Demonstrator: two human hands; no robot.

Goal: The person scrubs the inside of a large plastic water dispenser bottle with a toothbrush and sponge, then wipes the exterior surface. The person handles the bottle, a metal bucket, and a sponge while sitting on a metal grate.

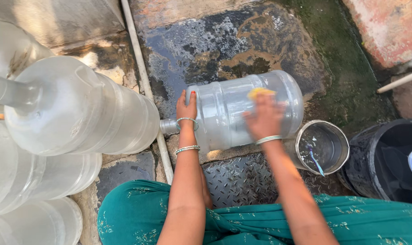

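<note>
On the wet stone floor, we are steadying a large clear water jug lying sideways: our left hand pressing its shoulder, our right hand clutching a yellow scrubber. Likely light, slick; best held by the neck.

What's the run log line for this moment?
left hand: steadies water jug | right hand: yellow sponge on jug | steel pot beside
</note>
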